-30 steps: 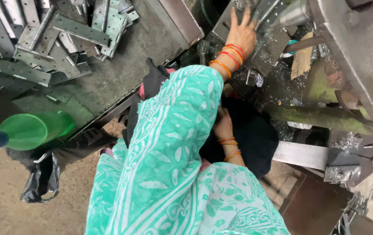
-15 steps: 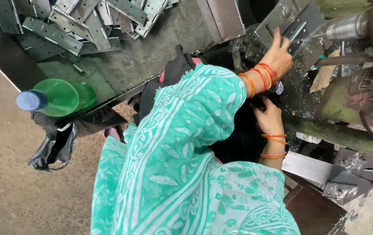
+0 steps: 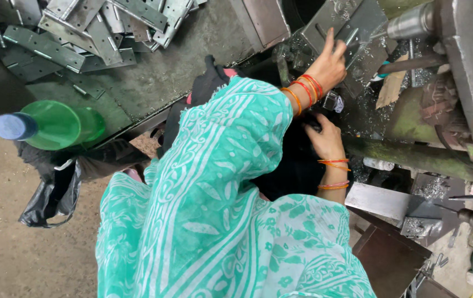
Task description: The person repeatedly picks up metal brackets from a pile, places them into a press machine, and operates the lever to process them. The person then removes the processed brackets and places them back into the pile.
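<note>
Two hands up at the machine: your left hand reached out, fingers spread flat on the metal plate; your right hand lay below it, grip hidden.

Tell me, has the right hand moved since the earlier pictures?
No. The right hand stays at the end of the green bar, as before; only the camera has shifted.

Green plastic bottle, blue cap, lying at left; black plastic bag just below. No labels, signs, screens.
</note>
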Demonstrator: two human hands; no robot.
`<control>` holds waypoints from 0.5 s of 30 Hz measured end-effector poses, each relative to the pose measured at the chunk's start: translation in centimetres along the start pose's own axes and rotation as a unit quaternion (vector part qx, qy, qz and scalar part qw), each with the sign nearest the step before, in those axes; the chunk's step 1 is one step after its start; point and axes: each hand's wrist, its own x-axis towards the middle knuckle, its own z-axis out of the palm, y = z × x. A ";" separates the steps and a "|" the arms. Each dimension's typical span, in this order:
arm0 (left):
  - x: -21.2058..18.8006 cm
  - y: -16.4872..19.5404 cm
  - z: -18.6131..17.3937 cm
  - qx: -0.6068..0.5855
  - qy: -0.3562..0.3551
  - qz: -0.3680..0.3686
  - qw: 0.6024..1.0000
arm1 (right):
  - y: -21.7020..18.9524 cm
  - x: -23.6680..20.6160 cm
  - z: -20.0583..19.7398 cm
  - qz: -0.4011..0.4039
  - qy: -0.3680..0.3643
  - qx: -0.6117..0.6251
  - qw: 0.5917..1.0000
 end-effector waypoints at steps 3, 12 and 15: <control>0.0 -0.3 -1.3 -0.024 -0.008 0.030 0.999 | 0.0 -0.2 -0.5 0.052 -0.015 -0.006 0.998; 1.7 -3.8 -5.3 -0.143 0.156 0.021 0.977 | 0.2 -0.5 -1.8 0.005 -0.004 0.041 0.999; 2.2 -4.4 -5.8 -0.205 0.198 -0.017 0.958 | 1.7 -0.1 -2.1 -0.008 0.020 0.078 0.997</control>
